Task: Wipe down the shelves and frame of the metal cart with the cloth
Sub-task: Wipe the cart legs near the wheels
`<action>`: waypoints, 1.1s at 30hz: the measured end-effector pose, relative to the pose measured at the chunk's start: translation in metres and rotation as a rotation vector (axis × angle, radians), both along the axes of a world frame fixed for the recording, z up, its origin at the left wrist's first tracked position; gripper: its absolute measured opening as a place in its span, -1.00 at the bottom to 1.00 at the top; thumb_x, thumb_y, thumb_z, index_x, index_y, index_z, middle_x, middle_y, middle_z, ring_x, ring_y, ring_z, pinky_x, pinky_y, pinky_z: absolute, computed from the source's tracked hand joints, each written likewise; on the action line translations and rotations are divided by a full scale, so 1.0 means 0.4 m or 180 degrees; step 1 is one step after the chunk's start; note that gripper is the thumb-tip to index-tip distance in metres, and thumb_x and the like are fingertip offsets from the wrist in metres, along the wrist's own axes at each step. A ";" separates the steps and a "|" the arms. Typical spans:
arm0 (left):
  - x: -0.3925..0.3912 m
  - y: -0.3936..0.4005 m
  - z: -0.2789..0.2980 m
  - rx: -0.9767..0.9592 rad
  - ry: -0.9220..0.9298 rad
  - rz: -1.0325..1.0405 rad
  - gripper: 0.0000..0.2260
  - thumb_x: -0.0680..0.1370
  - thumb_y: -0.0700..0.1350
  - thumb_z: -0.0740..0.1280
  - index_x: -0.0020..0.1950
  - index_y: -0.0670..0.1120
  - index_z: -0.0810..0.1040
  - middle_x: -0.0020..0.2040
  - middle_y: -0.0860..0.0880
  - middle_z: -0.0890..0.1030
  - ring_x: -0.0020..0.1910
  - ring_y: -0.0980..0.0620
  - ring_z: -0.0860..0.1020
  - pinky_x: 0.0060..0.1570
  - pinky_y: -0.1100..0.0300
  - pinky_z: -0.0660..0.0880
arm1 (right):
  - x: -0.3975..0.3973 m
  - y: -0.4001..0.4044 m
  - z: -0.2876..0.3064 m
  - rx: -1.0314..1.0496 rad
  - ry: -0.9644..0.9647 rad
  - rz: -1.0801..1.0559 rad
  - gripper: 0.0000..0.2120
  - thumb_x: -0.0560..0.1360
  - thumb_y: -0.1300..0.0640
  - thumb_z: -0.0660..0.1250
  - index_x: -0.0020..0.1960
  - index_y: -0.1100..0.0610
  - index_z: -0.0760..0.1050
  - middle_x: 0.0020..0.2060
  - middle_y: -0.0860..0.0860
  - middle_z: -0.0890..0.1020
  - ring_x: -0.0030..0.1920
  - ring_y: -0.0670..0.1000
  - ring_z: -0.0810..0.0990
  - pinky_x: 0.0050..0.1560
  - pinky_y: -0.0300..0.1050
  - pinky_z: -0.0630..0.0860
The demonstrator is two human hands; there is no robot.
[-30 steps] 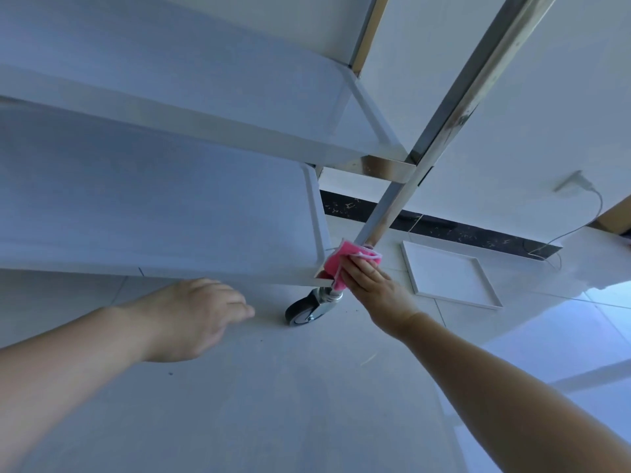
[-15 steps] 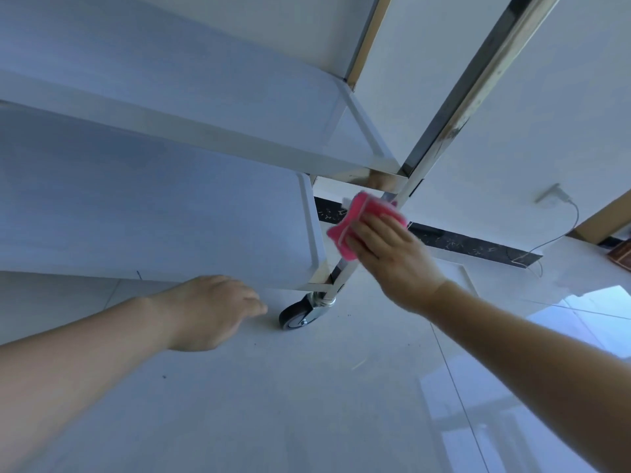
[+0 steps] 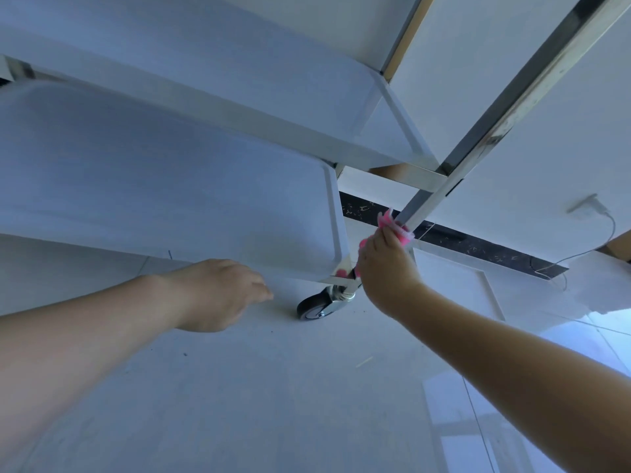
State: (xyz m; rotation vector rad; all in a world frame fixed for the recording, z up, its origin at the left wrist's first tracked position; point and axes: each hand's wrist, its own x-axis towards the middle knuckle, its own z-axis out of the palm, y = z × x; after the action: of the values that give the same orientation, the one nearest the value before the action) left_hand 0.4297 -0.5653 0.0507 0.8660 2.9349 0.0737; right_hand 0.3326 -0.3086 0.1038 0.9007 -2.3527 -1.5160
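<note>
1. Since half a second ago the right hand (image 3: 386,268) has slid back down the cart's upright post (image 3: 478,145), from just under the middle shelf joint to a spot between that joint and the bottom shelf corner.
2. Right hand — fingers curled tight around the post with the pink cloth (image 3: 396,225) bunched between palm and metal; only a tuft of cloth shows above the knuckles.
3. Left hand (image 3: 218,295) holds nothing; fingers loosely extended, hovering low over the floor (image 3: 273,404) just in front of the bottom shelf (image 3: 170,199), its fingertips pointing at the caster wheel (image 3: 316,307).
4. Middle shelf (image 3: 205,63) overhangs the bottom one, so the reach to the post is hemmed in from above.
5. Beyond the post: a dark speckled baseboard strip (image 3: 478,244), a flat white panel (image 3: 454,295) lying on the floor, and a plug with its cord (image 3: 594,206) trailing down the wall.
</note>
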 end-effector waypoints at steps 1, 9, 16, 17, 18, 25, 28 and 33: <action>0.002 -0.008 0.002 -0.0008 0.0015 0.0015 -0.60 0.56 -0.11 0.05 0.40 0.11 0.26 0.32 0.14 0.41 0.28 0.07 0.37 0.30 0.18 0.28 | 0.004 0.003 -0.032 0.0071 -0.0141 -0.0045 -0.55 0.56 0.05 0.05 0.30 0.34 0.35 0.26 0.29 0.44 0.35 0.34 0.29 0.43 0.25 0.05; 0.060 -0.085 0.001 -0.0032 0.0038 0.0174 -0.59 0.53 -0.11 0.08 0.38 0.09 0.31 0.29 0.10 0.46 0.27 0.04 0.41 0.28 0.15 0.32 | -0.011 -0.019 -0.065 -0.0164 -0.0657 -0.0022 -0.76 0.49 0.17 0.24 0.12 0.22 0.49 -0.02 0.08 0.57 0.09 0.19 0.52 0.36 0.19 0.19; 0.180 -0.207 0.057 -0.0166 0.0087 0.0608 -0.60 0.55 -0.11 0.13 0.40 0.03 0.32 0.30 0.04 0.46 0.28 -0.01 0.41 0.29 0.16 0.27 | 0.038 -0.166 -0.013 -0.1562 -0.1305 0.0982 -0.70 0.31 0.31 0.37 0.03 0.14 0.54 -0.17 0.03 0.61 -0.21 0.12 0.58 -0.18 -0.01 0.53; 0.210 -0.242 0.064 -0.0176 0.0061 0.0719 -0.60 0.55 -0.12 0.13 0.39 0.03 0.32 0.30 0.04 0.46 0.27 -0.01 0.41 0.29 0.16 0.27 | 0.048 -0.213 -0.009 -0.1708 -0.1320 0.1257 -0.67 0.25 0.35 0.42 0.00 0.15 0.58 -0.19 0.04 0.62 -0.25 0.12 0.58 -0.26 -0.02 0.54; 0.242 -0.280 0.069 -0.0193 0.0015 0.0842 -0.60 0.55 -0.12 0.12 0.40 0.03 0.32 0.31 0.03 0.46 0.27 -0.01 0.40 0.29 0.15 0.28 | 0.058 -0.265 -0.007 -0.1853 -0.1360 0.1479 -0.66 0.22 0.38 0.43 -0.02 0.17 0.59 -0.20 0.05 0.63 -0.27 0.13 0.59 -0.31 -0.02 0.54; 0.426 -0.580 0.080 -0.0229 -0.0094 0.1752 -0.60 0.57 -0.14 0.10 0.42 0.02 0.28 0.34 0.03 0.42 0.29 -0.03 0.38 0.28 0.06 0.28 | 0.173 -0.662 0.012 -0.2591 -0.1651 0.2652 -0.52 0.11 0.49 0.45 0.01 0.25 0.60 -0.10 0.15 0.65 -0.24 0.23 0.62 -0.37 0.02 0.58; 0.487 -0.689 0.071 0.0052 0.0121 0.2103 -0.62 0.56 -0.15 0.12 0.38 0.00 0.32 0.26 -0.02 0.47 0.20 -0.09 0.45 0.16 0.04 0.39 | 0.255 -0.834 0.036 -0.2697 -0.1857 0.2982 -0.50 0.14 0.48 0.48 0.07 0.27 0.58 -0.04 0.18 0.65 -0.19 0.23 0.64 -0.33 0.01 0.60; 0.578 -0.801 0.026 0.0668 0.0505 0.2725 -0.68 0.52 -0.13 0.16 0.26 -0.01 0.43 0.15 -0.03 0.54 0.08 -0.13 0.52 -0.03 0.06 0.48 | 0.368 -1.111 0.112 -0.2471 -0.2010 0.3429 -0.46 0.16 0.48 0.47 0.13 0.30 0.55 0.13 0.27 0.58 -0.14 0.26 0.65 -0.37 0.03 0.61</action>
State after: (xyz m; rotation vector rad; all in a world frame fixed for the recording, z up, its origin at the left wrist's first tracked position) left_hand 0.6611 -0.8857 0.0611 -0.4482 3.2409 0.3764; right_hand 0.4798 -0.7529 0.1487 2.0334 -1.8156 0.1075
